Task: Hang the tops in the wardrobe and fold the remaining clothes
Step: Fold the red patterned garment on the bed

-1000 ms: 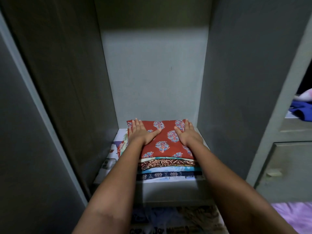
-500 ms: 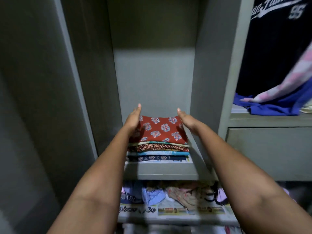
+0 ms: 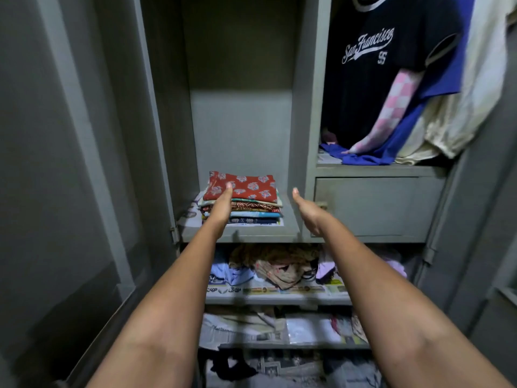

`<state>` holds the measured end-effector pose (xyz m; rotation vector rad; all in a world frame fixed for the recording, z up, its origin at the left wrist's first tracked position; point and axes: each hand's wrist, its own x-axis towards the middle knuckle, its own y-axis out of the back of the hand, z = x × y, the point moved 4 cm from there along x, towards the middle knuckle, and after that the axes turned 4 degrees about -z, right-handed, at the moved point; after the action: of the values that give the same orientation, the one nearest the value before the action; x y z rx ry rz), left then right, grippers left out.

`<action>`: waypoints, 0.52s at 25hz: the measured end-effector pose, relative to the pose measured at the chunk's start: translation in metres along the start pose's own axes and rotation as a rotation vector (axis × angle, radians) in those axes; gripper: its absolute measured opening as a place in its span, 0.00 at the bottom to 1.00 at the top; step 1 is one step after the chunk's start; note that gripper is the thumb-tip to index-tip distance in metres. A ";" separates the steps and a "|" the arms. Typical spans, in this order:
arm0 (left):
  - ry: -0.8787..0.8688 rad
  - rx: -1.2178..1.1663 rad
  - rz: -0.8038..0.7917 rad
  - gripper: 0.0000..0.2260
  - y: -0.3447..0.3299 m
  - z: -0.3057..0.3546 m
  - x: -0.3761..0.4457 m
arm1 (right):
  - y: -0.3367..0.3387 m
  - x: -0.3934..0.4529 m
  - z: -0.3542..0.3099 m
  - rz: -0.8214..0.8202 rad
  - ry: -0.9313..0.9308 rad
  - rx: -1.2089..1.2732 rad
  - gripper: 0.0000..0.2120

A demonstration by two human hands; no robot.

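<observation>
Folded clothes stack (image 3: 242,198) sits on the wardrobe shelf (image 3: 251,232), toward its left edge. Left hand (image 3: 222,207), fingers straight, overlaps the stack's left front corner; contact cannot be confirmed. Right hand (image 3: 307,212), fingers extended, holds nothing. Both forearms reach forward.

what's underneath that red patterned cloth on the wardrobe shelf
The red cloth tops a stack of folded clothes; only their front edges show, in cream, brown, light blue and navy. Printed paper lines the shelf beneath. The rest is covered, partly by the left hand.
</observation>
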<state>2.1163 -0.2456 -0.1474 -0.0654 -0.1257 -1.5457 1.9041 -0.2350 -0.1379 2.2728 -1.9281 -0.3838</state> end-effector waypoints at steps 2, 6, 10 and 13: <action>0.005 -0.002 -0.037 0.33 -0.015 0.012 -0.027 | 0.011 -0.034 -0.001 0.047 -0.012 0.006 0.35; -0.010 0.021 -0.110 0.36 -0.048 0.052 -0.069 | 0.042 -0.089 -0.006 0.168 0.002 0.027 0.36; -0.046 0.016 -0.202 0.31 -0.090 0.077 -0.092 | 0.075 -0.137 -0.006 0.295 0.001 0.050 0.37; -0.061 0.006 -0.327 0.29 -0.128 0.078 -0.105 | 0.100 -0.176 0.004 0.401 -0.022 0.069 0.37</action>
<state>1.9835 -0.1350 -0.0877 -0.0907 -0.1974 -1.8704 1.7815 -0.0791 -0.0969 1.8546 -2.3690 -0.2946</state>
